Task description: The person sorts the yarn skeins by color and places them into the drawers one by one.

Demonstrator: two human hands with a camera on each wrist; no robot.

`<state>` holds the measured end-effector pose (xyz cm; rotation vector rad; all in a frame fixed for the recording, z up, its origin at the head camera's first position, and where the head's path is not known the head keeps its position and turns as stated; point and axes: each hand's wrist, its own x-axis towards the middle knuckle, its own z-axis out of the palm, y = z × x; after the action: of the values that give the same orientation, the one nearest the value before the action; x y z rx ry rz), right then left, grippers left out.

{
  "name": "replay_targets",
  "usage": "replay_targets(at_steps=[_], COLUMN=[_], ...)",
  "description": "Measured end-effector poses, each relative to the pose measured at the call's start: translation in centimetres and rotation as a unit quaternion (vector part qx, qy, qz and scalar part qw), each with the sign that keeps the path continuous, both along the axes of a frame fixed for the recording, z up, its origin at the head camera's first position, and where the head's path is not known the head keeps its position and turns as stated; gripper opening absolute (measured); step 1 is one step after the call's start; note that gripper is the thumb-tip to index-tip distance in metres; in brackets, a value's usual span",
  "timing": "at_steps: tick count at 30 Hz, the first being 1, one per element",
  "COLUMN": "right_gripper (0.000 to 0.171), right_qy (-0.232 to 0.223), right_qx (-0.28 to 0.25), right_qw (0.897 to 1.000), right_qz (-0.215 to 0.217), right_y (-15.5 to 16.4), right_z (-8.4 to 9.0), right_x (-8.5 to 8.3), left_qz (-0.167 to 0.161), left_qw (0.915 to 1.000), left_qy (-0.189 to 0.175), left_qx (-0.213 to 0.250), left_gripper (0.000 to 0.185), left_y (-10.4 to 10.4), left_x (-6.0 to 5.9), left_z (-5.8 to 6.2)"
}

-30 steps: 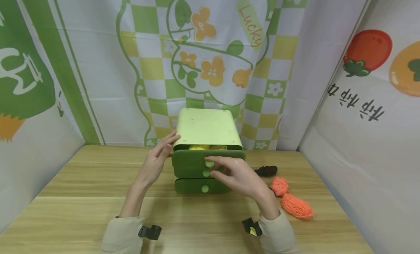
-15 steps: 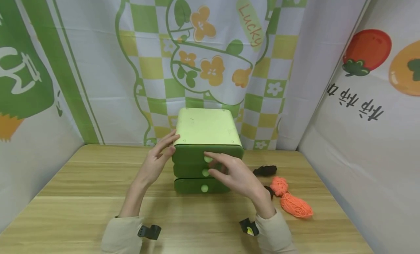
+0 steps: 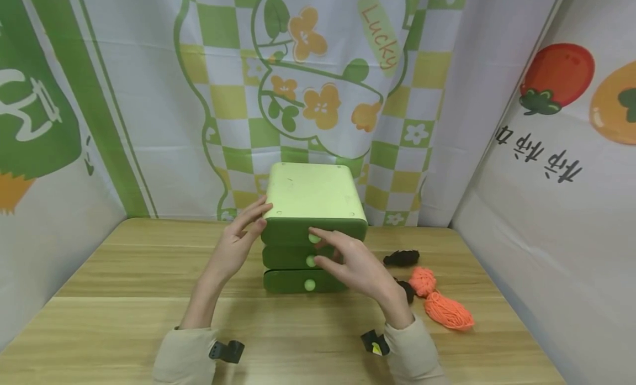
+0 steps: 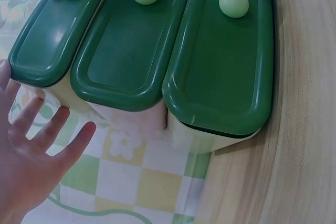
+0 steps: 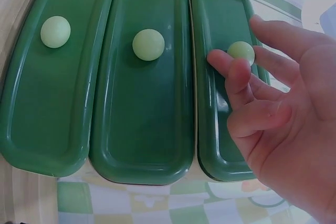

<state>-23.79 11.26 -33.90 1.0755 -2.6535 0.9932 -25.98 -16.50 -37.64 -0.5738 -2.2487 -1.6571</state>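
Observation:
A small cabinet [image 3: 313, 189] with a pale green shell stands at the middle back of the table. Its top drawer [image 3: 285, 230], dark green, sits flush under the shell's front edge. My right hand [image 3: 360, 266] is at this drawer's round knob [image 5: 241, 53], the fingers spread about it and touching without a plain pinch. Lower down are the middle drawer [image 5: 144, 108] and the bottom drawer [image 4: 220, 61], each with its own pale knob. Against the cabinet's left side rests my left hand [image 3: 236, 241], fingers extended and holding nothing. What the drawers contain is hidden.
Right of the cabinet lie an orange yarn bundle [image 3: 449, 311], a smaller orange ball [image 3: 423, 281], and two black bundles, one farther back [image 3: 401, 258] and one partly behind my right wrist [image 3: 407, 290]. Printed curtains [image 3: 318, 86] close in the wooden table [image 3: 149, 274].
The top drawer has slid inward under my right hand, covering the gap where yellow yarn showed. My left hand has stayed at the cabinet's side.

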Motion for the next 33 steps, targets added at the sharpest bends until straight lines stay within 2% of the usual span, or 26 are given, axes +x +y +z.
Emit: replay_targets(at_steps=[12,24,33], right_gripper=[0.056,0.051,0.033], right_qy=[0.014,0.015,0.023], right_qx=[0.01,-0.002,-0.009], right_qw=[1.0,1.0,0.999], right_qz=[-0.015,-0.008,0.039], right_y=[0.3,0.9,1.6], right_z=[-0.2,-0.1,0.0], right_x=[-0.2,-0.5,-0.9], left_qz=[0.023,0.033,0.03], left_qw=[0.9996,0.9993,0.9995], left_qy=[0.012,0.017,0.011], left_qx=[0.003,-0.003,-0.004], left_gripper=[0.038,0.038,0.038], left_y=[0.4,0.6,0.4], left_x=[0.0,0.1,0.0], left_z=[0.0,0.2,0.0])
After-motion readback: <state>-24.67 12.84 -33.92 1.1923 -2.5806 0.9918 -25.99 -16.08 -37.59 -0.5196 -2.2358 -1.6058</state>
